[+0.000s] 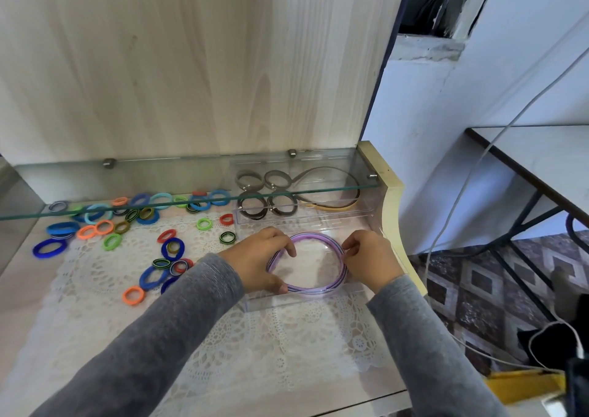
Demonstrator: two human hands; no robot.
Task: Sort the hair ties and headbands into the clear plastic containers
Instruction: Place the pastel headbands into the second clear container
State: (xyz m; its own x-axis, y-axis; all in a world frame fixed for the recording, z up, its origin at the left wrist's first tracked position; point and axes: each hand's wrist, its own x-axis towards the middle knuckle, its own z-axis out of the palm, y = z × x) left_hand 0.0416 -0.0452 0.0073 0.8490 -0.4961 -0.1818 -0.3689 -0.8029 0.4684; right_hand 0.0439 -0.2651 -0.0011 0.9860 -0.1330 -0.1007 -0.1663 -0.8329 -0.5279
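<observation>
1. The left hand [261,260] grips the left side of the purple headbands [314,235] and the right hand [369,257] pinches their right side; the bundle sits bent into a loop inside the near container [287,302], in front of the far container [366,207] with its brown ties.
2. The bent bands look sprung; if either hand releases early, I judge the ends may snap open and climb over the low wall.
3. The near container looks light and rests on a lace cloth [287,337] near the table's [32,289] right edge; a sideways shove could slide it off.
4. The glass shelf [95,210] overhangs the far container; a raised hand may knock it.
5. Loose hair ties [172,247] lie to the left; the left sleeve [178,314] could sweep some away.
</observation>
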